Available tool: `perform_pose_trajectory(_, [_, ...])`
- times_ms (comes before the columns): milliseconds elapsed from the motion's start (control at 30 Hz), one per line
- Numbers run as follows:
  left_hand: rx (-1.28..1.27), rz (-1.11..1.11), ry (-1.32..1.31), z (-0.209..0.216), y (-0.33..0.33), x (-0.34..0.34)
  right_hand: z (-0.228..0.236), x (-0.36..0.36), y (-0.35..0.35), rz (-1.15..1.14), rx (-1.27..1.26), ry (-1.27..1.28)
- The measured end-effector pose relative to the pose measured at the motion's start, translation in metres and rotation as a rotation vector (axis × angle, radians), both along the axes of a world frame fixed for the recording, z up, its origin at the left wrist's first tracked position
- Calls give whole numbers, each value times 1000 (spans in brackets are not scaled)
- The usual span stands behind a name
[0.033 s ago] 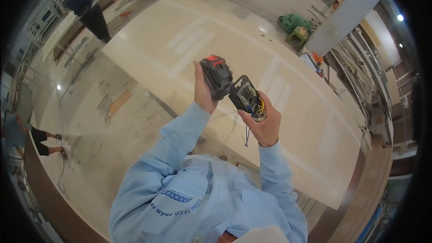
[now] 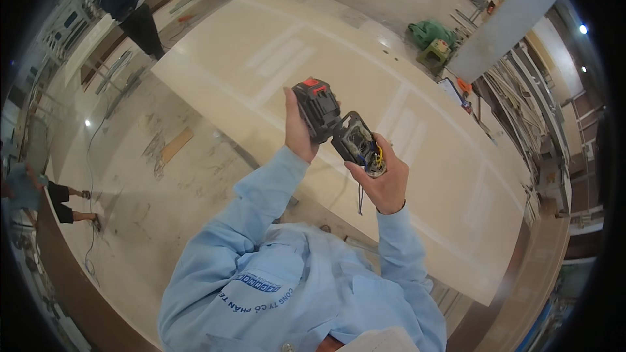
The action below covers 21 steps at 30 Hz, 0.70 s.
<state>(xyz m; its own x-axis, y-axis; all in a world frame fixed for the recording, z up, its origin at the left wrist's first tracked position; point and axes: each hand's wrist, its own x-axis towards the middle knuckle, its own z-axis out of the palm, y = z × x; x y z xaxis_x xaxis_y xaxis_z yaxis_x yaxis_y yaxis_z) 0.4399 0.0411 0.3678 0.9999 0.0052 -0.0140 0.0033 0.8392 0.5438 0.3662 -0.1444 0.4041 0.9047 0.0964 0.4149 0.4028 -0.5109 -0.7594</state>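
In my left hand [image 2: 298,132] is a black power-tool battery pack [image 2: 317,109] with red parts at its far end; my fingers wrap round its side. My right hand [image 2: 390,179] grips a black open-backed housing [image 2: 356,138], with yellow and blue wires [image 2: 377,156] showing inside it. A thin dark cord [image 2: 360,200] hangs below this housing. The two pieces are side by side over the panel, their near edges very close; whether they touch I cannot tell.
Beneath my hands lies a large cream panel [image 2: 456,156] with pale stripes. A person [image 2: 124,3] stands at the far left, and another person's legs [image 2: 68,203] show at the left. A green stool [image 2: 433,54] and an orange-handled tool [image 2: 464,85] are beyond the panel's right side.
The view has shifted slightly. Both hands keep their holds on the battery pack and the wired housing, with hardly any movement between them.
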Motion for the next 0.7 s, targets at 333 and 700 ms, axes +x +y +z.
perform_pose_trajectory(333, [108,129,-35,-6,-22,-16,-19,9,9,34,22,77])
perform_pose_trajectory(700, [145,246,-99,-12,-25,-16,-14,17,17,78,90,57])
